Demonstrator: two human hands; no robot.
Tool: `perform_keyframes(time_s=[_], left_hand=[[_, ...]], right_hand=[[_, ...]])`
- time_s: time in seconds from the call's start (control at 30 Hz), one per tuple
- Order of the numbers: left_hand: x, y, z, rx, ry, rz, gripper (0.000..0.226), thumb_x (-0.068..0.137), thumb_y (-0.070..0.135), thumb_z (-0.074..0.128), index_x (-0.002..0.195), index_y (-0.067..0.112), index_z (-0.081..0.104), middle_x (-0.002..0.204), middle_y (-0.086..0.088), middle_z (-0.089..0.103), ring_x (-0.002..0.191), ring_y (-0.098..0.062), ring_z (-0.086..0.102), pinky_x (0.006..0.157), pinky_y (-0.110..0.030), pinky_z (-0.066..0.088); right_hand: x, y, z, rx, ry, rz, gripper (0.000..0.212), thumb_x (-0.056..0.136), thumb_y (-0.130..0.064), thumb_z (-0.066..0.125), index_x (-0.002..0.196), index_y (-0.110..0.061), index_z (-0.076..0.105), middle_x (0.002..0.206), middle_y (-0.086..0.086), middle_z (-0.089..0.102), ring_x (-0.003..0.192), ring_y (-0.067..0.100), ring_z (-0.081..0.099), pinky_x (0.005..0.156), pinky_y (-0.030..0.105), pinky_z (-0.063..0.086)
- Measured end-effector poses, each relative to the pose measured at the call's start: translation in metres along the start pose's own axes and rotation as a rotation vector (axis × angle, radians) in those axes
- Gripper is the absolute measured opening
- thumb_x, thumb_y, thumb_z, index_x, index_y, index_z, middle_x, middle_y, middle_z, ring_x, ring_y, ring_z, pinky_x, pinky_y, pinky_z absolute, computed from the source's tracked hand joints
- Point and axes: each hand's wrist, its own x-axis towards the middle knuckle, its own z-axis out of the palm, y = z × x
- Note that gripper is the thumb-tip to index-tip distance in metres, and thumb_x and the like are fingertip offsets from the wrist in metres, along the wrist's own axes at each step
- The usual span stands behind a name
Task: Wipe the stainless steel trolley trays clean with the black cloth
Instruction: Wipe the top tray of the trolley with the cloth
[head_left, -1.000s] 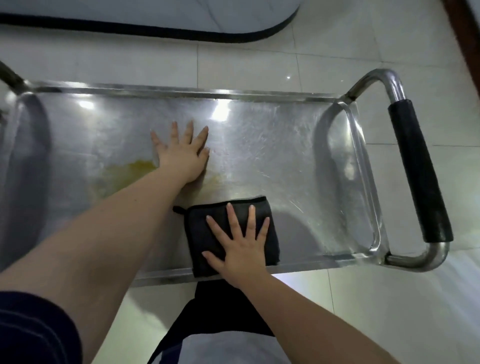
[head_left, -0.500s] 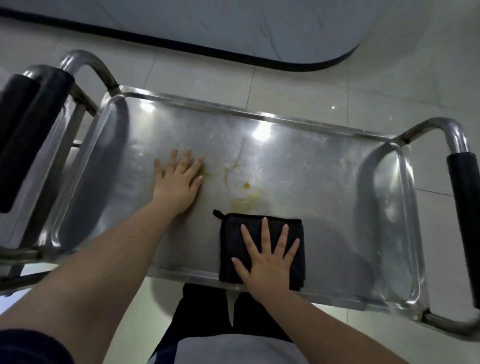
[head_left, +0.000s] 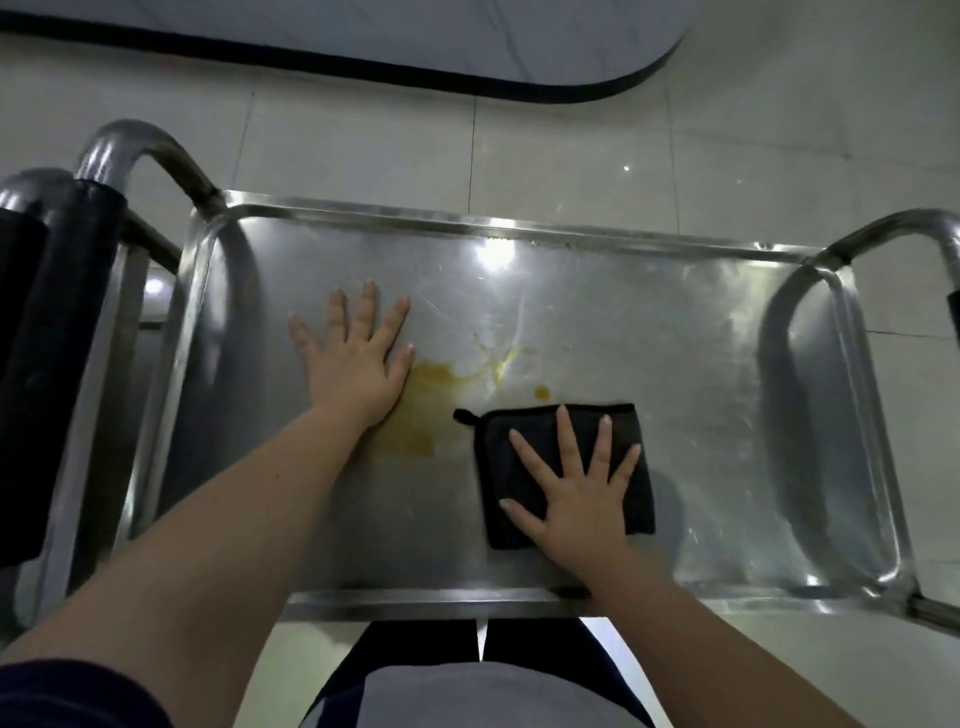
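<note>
Top tray being wiped, the stain not yet reached.

The steel is being braced by the left hand (head_left: 353, 369), fingers spread flat; just right of it a yellow stain (head_left: 415, 415) is lying unwiped, so most of the work is judged outstanding. The black cloth (head_left: 498, 467) is being pressed down near the front rim by the right hand (head_left: 582, 509), fingers splayed. The scratched tray (head_left: 701, 415) is being lit from above, over pale floor tiles (head_left: 779, 156).
</note>
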Motion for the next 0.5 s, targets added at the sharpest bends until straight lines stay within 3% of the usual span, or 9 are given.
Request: perform_keyframes(time_s=[0.2,0.33,0.5], left_hand=[[0.0,0.0,0.003,-0.032,0.042,0.014,0.059,0.095,0.066,0.003,0.149,0.051,-0.015,0.161,0.009,-0.02,0.149,-0.027,-0.016,0.109,-0.068,-0.016],[0.0,-0.001,0.002,-0.039,0.057,0.008,0.059,0.095,0.065,0.004,0.149,0.052,-0.015,0.16,0.011,-0.021,0.149,-0.026,-0.016,0.11,-0.068,-0.016],[-0.002,0.0,0.0,-0.039,0.05,0.008,0.059,0.095,0.065,0.008,0.149,0.052,-0.011,0.163,0.011,-0.015,0.15,-0.024,-0.015,0.111,-0.068,-0.011]], right_hand=[[0.153,-0.003,-0.041,0.032,0.005,0.13,0.077,0.073,-0.09,0.008,0.14,-0.063,-0.019,0.163,-0.004,-0.019,0.143,0.048,-0.02,0.105,0.073,-0.014],[0.228,-0.027,-0.059,0.12,-0.013,0.232,0.083,0.068,-0.091,0.001,0.142,-0.06,-0.018,0.161,-0.003,-0.026,0.14,0.049,-0.026,0.101,0.075,-0.018],[0.227,-0.041,-0.059,0.08,-0.007,0.124,0.081,0.071,-0.09,0.001,0.145,-0.059,-0.011,0.162,-0.008,-0.021,0.143,0.045,-0.024,0.103,0.071,-0.022]])
